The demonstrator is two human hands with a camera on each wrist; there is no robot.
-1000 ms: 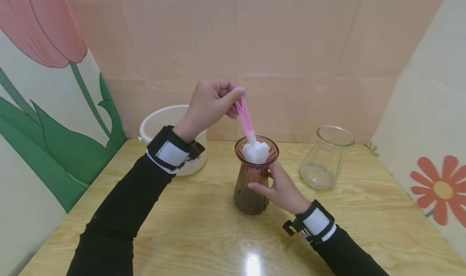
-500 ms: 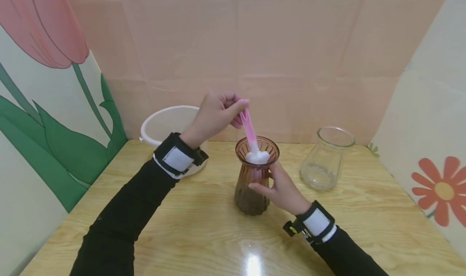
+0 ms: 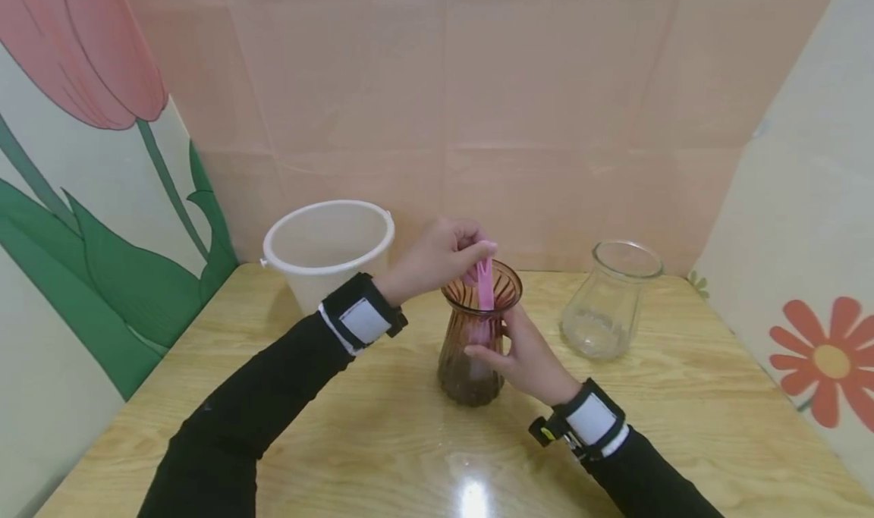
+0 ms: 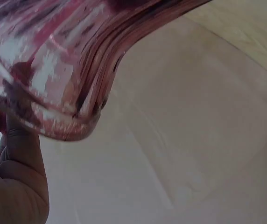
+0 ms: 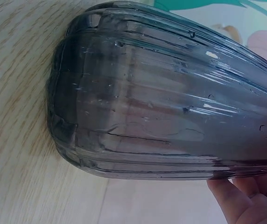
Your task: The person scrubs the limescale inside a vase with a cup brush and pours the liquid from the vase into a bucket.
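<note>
A ribbed brown glass vase [image 3: 475,343] stands upright on the wooden table [image 3: 382,442]. My left hand [image 3: 437,259] pinches the top of a pink brush handle [image 3: 485,290], which reaches down into the vase's mouth. The brush's white sponge head is down inside the vase and barely visible. My right hand [image 3: 522,351] grips the vase around its neck and right side. In the left wrist view the vase's rim [image 4: 54,79] fills the upper left, with my fingers [image 4: 17,172] just below it. The right wrist view shows the vase's ribbed body [image 5: 171,98] up close, my fingertips [image 5: 245,196] under it.
A white plastic bucket [image 3: 328,256] stands at the back left of the table. A clear glass jar [image 3: 610,299] stands at the back right. Pink and flower-painted panels wall the table at the back and on both sides.
My left hand has moved down and to the right, pushing the brush deeper, so the white sponge head has gone from the vase's mouth into its body. The right hand has stayed on the vase.
</note>
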